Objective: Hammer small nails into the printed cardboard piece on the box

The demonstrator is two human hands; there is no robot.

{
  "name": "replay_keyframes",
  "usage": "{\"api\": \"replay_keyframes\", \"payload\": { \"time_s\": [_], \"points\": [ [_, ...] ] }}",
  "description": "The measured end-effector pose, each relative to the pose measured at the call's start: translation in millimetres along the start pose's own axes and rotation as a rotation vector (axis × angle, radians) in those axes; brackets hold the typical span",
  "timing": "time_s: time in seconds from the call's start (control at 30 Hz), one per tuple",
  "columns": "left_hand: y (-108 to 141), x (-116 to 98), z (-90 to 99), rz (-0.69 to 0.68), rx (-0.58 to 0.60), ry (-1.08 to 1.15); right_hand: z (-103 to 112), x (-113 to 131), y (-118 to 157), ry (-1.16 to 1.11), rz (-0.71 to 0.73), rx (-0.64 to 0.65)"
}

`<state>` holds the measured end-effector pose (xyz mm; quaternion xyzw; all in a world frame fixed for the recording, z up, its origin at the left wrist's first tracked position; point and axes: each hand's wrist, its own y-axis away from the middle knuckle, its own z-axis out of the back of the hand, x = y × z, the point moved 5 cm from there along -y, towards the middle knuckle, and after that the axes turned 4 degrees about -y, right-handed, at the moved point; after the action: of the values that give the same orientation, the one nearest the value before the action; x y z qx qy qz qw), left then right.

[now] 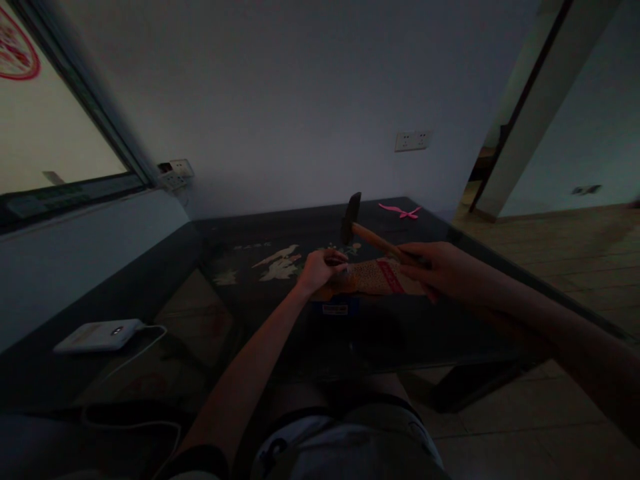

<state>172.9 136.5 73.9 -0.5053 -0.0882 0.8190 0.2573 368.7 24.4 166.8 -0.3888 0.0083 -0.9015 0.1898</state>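
My right hand (pixel 434 267) is wrapped round the wooden handle of a hammer (pixel 375 241). The dark hammer head is raised, up and to the right of my left hand (pixel 324 268). The fingers of my left hand are curled in a pinch, and whatever lies between them is too small and dark to make out. Below both hands, a flat patterned piece (pixel 370 278) with a red band lies across the table. Part of it is hidden by my left hand. Under its near edge sits a blue box-like thing (pixel 334 309) with a pale label.
The dark glossy table (pixel 240 233) has a bird picture (pixel 280 263) on its top. A pink ribbon-like thing (pixel 400 211) lies at the far right. A white power bank (pixel 100 335) with a cable rests at the left. Behind stands a wall with sockets (pixel 413 141).
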Motion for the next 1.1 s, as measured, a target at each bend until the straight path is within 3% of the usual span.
{"api": "replay_keyframes", "payload": {
  "time_s": [0.23,0.4,0.57,0.67,0.8,0.97,1.1],
  "points": [
    [1,-1,2.5,0.008,-0.004,-0.114,-12,-5,-1,0.061,-0.082,0.155],
    [1,2,0.7,0.028,-0.013,-0.1,-6,5,0,0.174,-0.075,0.12],
    [2,-5,2.1,-0.003,0.016,-0.178,-16,-2,1,0.128,-0.086,0.179],
    [3,-8,2.2,-0.017,0.019,-0.179,-12,-4,2,0.156,-0.09,0.135],
    [3,-5,1.1,0.02,0.003,-0.148,-7,-1,3,0.192,-0.076,0.09],
    [1,3,-0.6,0.028,0.028,-0.117,-17,-1,6,0.169,-0.087,0.153],
    [2,4,-0.8,0.007,0.023,-0.1,-15,-2,7,0.228,-0.082,0.101]
  ]
}}
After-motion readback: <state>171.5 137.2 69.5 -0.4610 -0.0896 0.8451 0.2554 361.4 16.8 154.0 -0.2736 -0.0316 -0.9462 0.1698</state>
